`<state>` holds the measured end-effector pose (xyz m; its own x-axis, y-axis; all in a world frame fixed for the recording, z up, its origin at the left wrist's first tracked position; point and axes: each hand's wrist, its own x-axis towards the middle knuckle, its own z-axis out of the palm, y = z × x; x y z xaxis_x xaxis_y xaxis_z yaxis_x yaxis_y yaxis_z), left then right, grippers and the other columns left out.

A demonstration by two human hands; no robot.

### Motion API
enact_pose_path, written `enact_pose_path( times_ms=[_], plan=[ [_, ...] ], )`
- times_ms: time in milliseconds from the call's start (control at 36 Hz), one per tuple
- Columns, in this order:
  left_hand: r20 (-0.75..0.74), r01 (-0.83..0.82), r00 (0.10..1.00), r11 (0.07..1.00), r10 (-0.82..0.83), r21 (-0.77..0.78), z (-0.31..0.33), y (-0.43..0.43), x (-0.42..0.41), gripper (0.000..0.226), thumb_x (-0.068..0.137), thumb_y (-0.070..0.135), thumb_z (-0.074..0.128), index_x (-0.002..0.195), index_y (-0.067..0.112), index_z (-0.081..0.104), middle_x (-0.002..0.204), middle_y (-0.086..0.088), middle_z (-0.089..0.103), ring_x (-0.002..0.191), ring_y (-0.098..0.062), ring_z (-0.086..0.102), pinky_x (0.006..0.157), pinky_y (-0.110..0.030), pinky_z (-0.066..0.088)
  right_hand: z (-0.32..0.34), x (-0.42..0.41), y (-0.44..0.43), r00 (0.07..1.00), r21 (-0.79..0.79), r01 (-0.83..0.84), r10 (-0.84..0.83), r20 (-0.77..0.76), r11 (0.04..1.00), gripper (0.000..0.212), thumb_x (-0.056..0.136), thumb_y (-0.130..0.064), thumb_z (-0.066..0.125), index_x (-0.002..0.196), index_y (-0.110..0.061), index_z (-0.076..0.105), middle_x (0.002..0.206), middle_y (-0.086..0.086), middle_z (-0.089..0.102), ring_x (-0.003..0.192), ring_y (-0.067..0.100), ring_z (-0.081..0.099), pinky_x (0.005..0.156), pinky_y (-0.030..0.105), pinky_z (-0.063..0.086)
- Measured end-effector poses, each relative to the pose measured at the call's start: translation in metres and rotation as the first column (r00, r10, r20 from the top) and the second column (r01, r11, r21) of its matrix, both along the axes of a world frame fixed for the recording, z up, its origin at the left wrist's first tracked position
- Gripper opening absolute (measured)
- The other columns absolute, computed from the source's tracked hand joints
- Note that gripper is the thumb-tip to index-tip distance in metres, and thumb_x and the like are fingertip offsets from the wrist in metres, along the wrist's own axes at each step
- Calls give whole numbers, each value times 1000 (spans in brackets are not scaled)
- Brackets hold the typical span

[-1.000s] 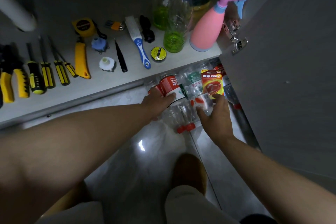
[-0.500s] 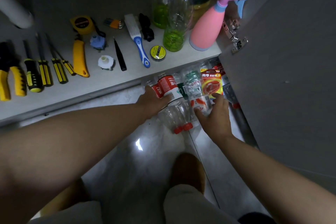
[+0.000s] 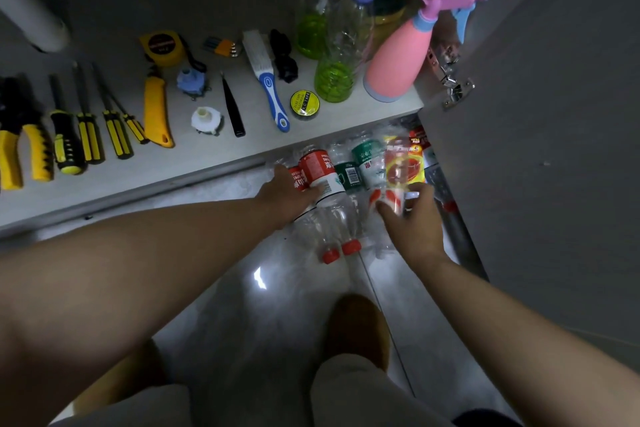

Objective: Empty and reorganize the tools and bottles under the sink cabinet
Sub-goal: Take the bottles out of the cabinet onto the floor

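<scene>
As left hand (image 3: pixel 289 196) holds bottle (image 3: pixel 320 170), clear (crinkled)

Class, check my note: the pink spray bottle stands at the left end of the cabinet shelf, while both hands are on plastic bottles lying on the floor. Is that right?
One slip. The head view shows the pink spray bottle at the right end of the cabinet shelf, not the left. The left hand and right hand are on plastic bottles lying on the floor.
</scene>
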<state>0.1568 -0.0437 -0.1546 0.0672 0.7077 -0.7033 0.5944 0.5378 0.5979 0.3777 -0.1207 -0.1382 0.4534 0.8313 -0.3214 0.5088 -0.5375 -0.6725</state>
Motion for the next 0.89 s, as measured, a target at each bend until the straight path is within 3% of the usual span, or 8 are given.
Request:
enact_pose_path(
  times_ms=[111,194,278,417,556,694,806,889],
  plan=[
    [-5,39,999,999,-39,36,-1,1,-1,85,87,50,74,148,15,26,131,-9,61,117,-30,61,91,-38,52,12,-3,15,950,-111,204,-224,-217,973,52,87,-41,74,118,-21,37,114,8,65,95,25,69,84,47,60],
    [-5,55,998,997,-55,62,1,0,0,67,89,50,70,138,18,39,121,-8,66,110,-29,64,87,-37,51,19,-7,33,925,-166,230,-269,-268,959,58,89,-43,71,126,-15,36,118,9,60,86,22,69,69,37,61],
    [-21,81,997,994,-79,79,6,-1,-1,50,93,48,65,132,24,45,115,-5,67,103,-26,65,86,-38,53,24,-10,52,863,-218,249,-318,-392,944,59,94,-37,67,138,-11,38,127,14,61,96,27,70,61,29,59],
    [3,113,994,988,-114,108,8,-2,-4,30,96,41,60,122,30,52,112,-3,67,101,-25,64,89,-39,51,33,-18,71,750,-308,282,-409,-519,908,47,94,-21,64,135,-4,47,116,22,70,94,31,75,84,39,62],
    [3,115,993,986,-116,119,5,-2,-7,9,93,36,62,98,35,55,99,1,68,90,-19,66,73,-32,51,38,-22,74,772,-265,244,-352,-530,933,35,95,-16,62,124,2,53,115,23,69,95,34,74,80,37,63],
    [-56,119,992,986,-113,118,7,-2,-10,37,91,34,64,122,30,45,89,2,64,76,-15,63,54,-27,39,32,-22,68,879,-253,190,-280,-387,949,38,98,-28,63,125,-5,51,126,17,62,98,30,69,77,35,62],
    [-63,114,992,989,-108,90,7,-2,-15,58,90,28,69,138,24,38,111,-5,63,90,-20,62,59,-27,42,30,-20,61,878,-291,165,-275,-392,942,55,98,-42,60,140,-11,41,131,13,60,97,27,68,60,26,56],
    [-60,128,991,988,-123,87,8,-2,-18,70,90,25,71,145,19,29,122,-10,61,102,-25,61,68,-29,48,27,-17,56,910,-289,137,-235,-340,948,53,101,-35,57,144,-10,37,136,14,56,99,28,68,62,27,57]
  ],
)
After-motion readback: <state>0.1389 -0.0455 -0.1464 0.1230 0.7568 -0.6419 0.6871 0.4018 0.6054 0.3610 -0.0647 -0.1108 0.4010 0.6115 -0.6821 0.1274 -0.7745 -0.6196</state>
